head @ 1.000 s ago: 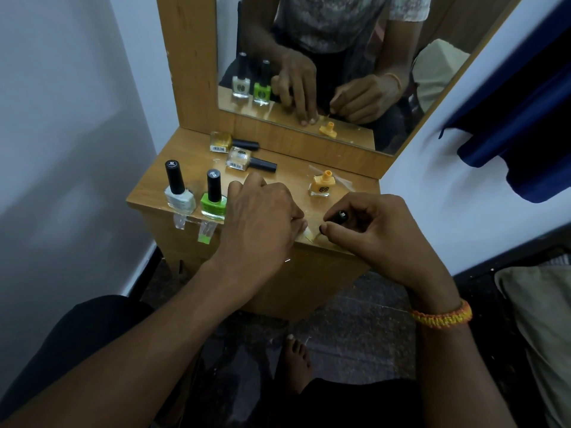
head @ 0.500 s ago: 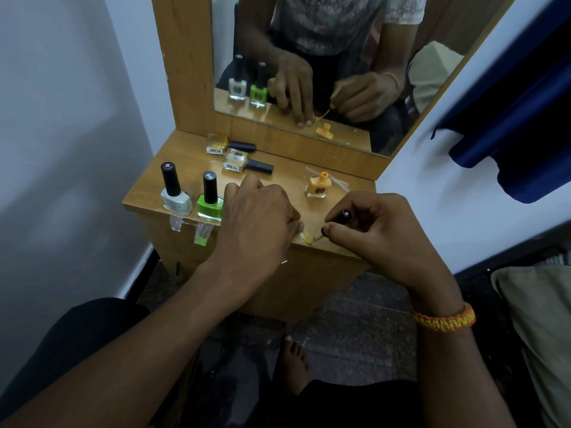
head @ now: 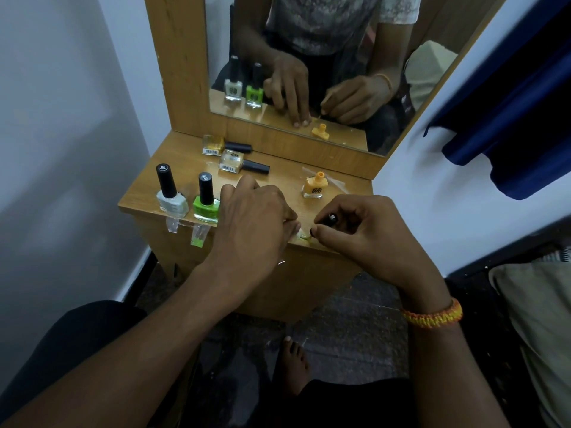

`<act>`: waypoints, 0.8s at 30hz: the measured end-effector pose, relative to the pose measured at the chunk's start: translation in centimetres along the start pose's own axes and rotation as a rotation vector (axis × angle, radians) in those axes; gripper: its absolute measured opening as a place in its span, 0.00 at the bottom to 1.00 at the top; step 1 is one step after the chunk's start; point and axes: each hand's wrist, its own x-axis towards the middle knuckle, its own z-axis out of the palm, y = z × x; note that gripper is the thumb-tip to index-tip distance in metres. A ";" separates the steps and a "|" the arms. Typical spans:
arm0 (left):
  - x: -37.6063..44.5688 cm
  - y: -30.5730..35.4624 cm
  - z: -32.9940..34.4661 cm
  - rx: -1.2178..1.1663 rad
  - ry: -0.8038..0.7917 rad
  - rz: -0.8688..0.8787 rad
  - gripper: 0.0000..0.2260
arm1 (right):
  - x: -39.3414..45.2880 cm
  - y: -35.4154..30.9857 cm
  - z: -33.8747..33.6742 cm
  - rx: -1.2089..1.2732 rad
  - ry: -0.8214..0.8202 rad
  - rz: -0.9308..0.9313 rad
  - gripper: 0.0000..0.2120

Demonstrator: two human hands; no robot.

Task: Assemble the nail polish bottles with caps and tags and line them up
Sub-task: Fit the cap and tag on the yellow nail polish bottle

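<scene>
On the small wooden table (head: 191,162), a pale grey bottle (head: 171,199) and a green bottle (head: 206,202) stand capped at the front left edge, each with a clear tag hanging below. An orange bottle (head: 314,186) stands uncapped at the right. My right hand (head: 364,233) grips a black cap (head: 330,219) with its brush pointing down at a small yellowish tag (head: 304,237) on the front edge. My left hand (head: 256,217) presses its fingers down beside that tag. Two clear-yellow capped bottles (head: 230,162) lie on their sides at the back.
A mirror (head: 309,57) in a wooden frame rises behind the table and reflects my hands and the bottles. A white wall stands left, blue cloth (head: 509,118) hangs right. My bare foot (head: 292,362) rests on the dark floor below.
Both hands stay at the table's front edge. My right hand has shifted the cap and brush slightly over the tag. The bottles have not moved.
</scene>
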 end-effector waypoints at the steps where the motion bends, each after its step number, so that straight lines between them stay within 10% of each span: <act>1: -0.1 0.0 0.0 0.001 0.001 0.004 0.13 | -0.1 0.0 -0.1 -0.004 -0.024 0.010 0.01; 21: -0.2 -0.2 -0.1 -0.031 0.003 0.021 0.12 | -0.2 0.3 -0.5 0.026 -0.052 0.019 0.01; 24: -0.3 -0.3 -0.1 -0.049 0.025 0.046 0.12 | -0.5 0.7 -1.5 0.091 0.156 -0.004 0.02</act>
